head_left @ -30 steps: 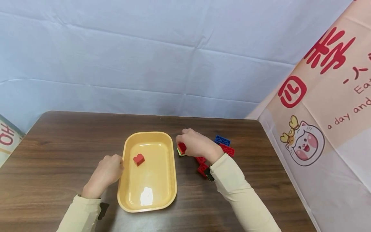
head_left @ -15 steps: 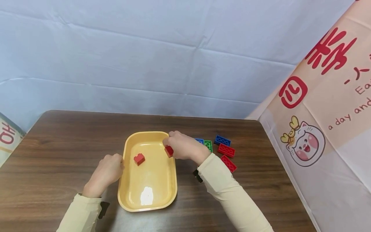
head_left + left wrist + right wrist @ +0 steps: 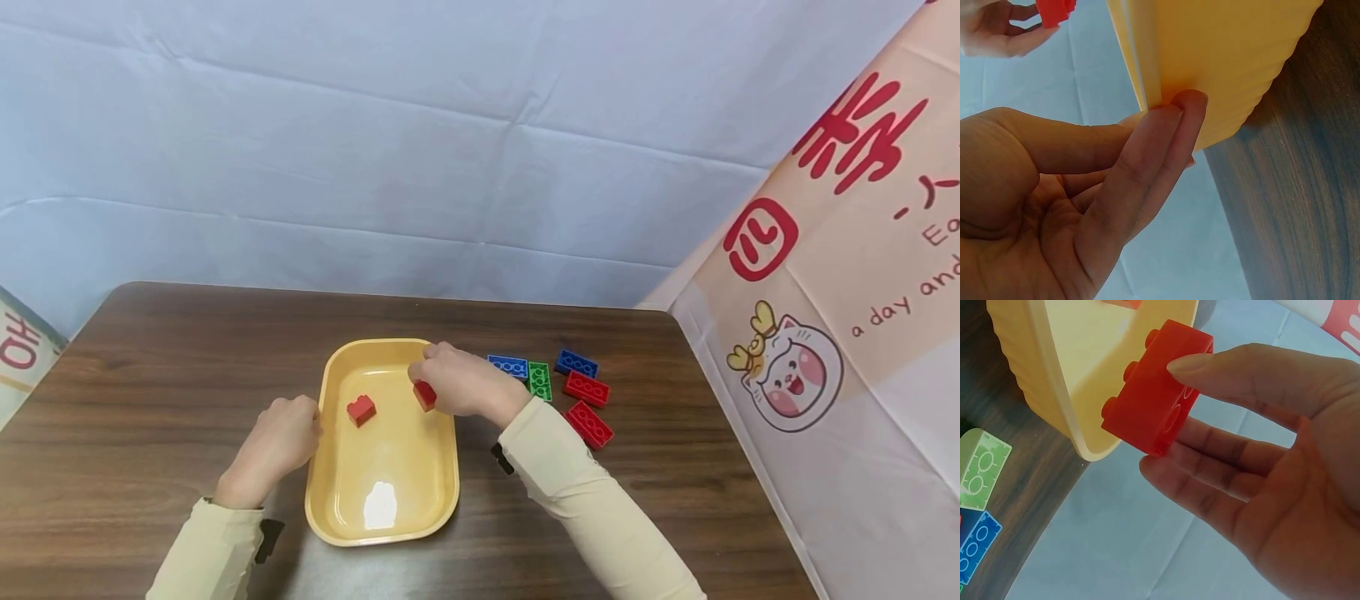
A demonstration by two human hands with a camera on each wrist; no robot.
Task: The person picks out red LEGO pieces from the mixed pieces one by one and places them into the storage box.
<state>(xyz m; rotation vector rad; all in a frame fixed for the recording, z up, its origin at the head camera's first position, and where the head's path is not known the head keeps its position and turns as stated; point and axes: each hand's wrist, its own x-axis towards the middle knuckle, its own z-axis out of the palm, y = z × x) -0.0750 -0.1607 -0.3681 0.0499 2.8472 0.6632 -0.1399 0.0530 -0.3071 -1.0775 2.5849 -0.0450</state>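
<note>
My left hand (image 3: 273, 446) pinches the left rim of a yellow plastic tray (image 3: 382, 462); in the left wrist view its fingertips press the outer wall (image 3: 1210, 56). Over the tray's upper right side, my right hand (image 3: 468, 379) holds a red toy building brick (image 3: 1154, 381) between thumb and fingers. The right wrist view shows that brick tilted, with studs along its left edge. A smaller-looking red brick (image 3: 362, 410) lies inside the tray, towards its upper left.
Right of the tray, loose bricks lie on the brown wooden table (image 3: 187, 358): a blue one (image 3: 508, 365), a green one (image 3: 539, 381), a darker blue one (image 3: 577, 363) and red ones (image 3: 587, 388). A light green brick (image 3: 985, 462) shows in the right wrist view. White cloth (image 3: 337, 167) hangs behind.
My right hand has lifted a red brick from the table right of the tray and carried it left over the tray, uncovering the blue and green bricks. The left hand stays at the rim.
</note>
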